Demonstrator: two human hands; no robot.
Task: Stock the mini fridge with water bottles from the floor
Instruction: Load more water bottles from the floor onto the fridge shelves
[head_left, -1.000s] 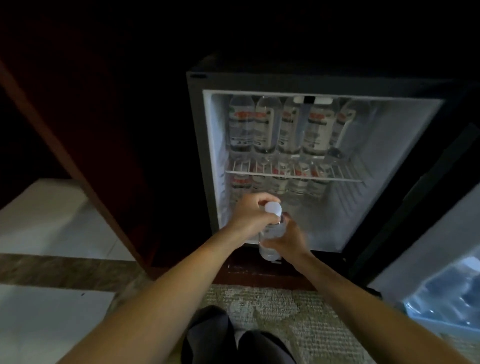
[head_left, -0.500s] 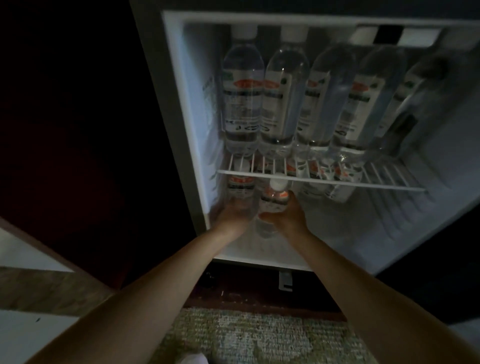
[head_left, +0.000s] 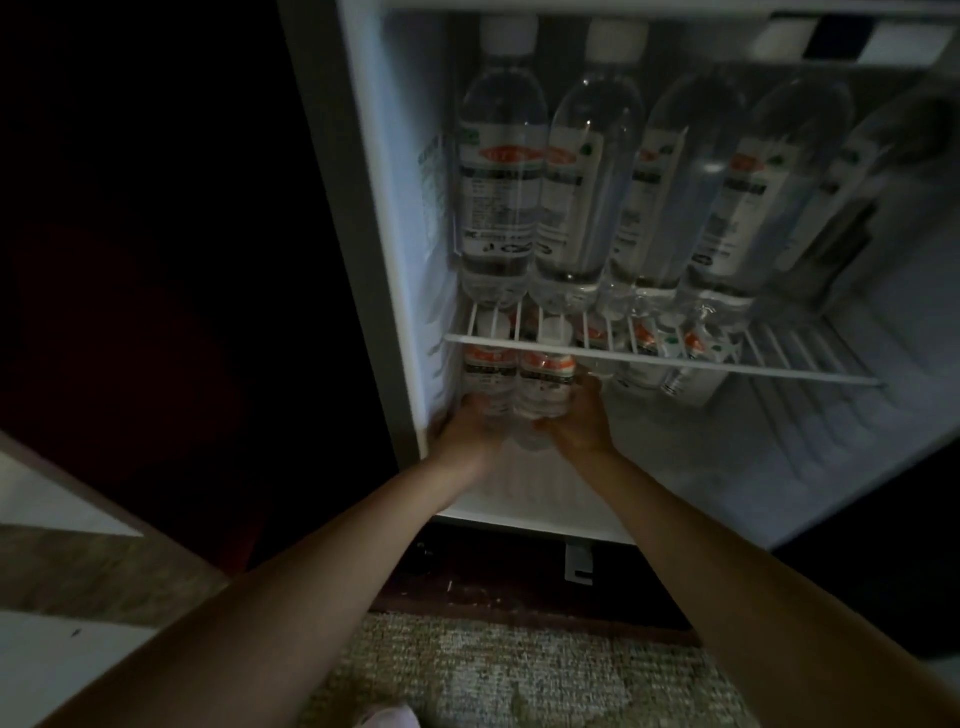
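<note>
The mini fridge (head_left: 384, 291) stands open with a white wire shelf (head_left: 727, 366) across its middle. Several clear water bottles (head_left: 498, 171) with red and green labels stand in a row on that shelf. Under the shelf, at the left, a water bottle (head_left: 545, 382) stands upright between both hands. My right hand (head_left: 579, 423) grips its lower right side. My left hand (head_left: 467, 426) wraps the base of the neighbouring bottle (head_left: 488, 374) against the fridge's left wall. More bottles (head_left: 670, 364) stand further back on the lower level.
A dark wooden cabinet side (head_left: 156, 260) rises left of the fridge. Below the fridge lies a patterned carpet (head_left: 519, 670), with pale floor tile (head_left: 62, 670) at the lower left. The right half of the fridge's lower level (head_left: 753, 467) holds no bottles.
Both hands carried the bottle from in front of the fridge into the lower level at the left. The camera came much closer to the fridge.
</note>
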